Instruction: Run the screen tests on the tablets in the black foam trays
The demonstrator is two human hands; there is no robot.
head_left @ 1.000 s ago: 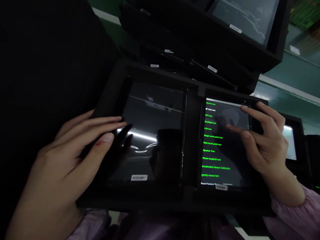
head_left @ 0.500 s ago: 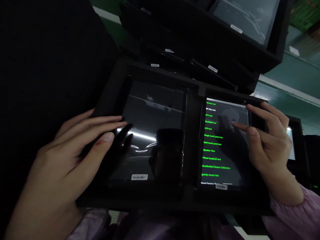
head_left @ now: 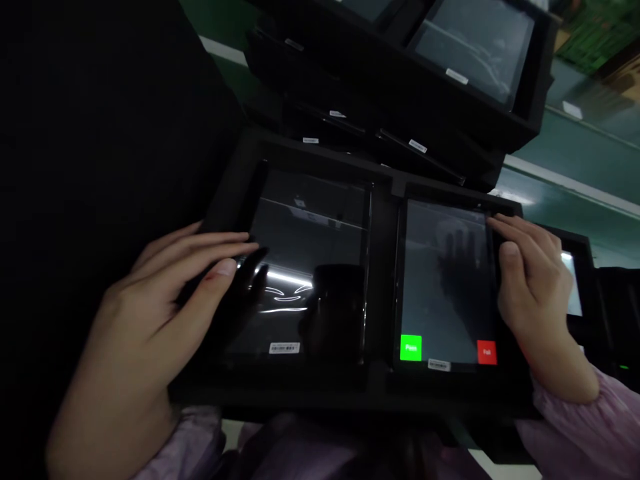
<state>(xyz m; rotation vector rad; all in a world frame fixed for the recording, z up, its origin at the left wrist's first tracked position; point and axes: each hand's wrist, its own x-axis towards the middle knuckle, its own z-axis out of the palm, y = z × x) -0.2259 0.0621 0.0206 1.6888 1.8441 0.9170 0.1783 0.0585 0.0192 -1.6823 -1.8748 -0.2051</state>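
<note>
Two tablets lie side by side in a black foam tray (head_left: 383, 393). The left tablet (head_left: 320, 240) has a dark, glossy screen with a barcode sticker (head_left: 285, 348) at its lower edge. On the lit grey screen of the right tablet (head_left: 440, 287) are a green "Pass" button (head_left: 411, 348) and a red "Fail" button (head_left: 487, 352). My left hand (head_left: 170, 307) rests at the left tablet's left edge, fingers stretched out, holding nothing. At the right tablet's right edge is my right hand (head_left: 533, 280), its fingers extended near the upper corner and empty.
Behind the tray stands a stack of black trays (head_left: 400, 80) holding more tablets with white stickers. To the right, another lit screen (head_left: 573, 283) is partly hidden by my right hand. A green surface (head_left: 575, 147) runs along the back right.
The right tablet's screen has switched from a list of green and white test names to a plain grey page with two buttons. My right index finger has drawn back from the screen.
</note>
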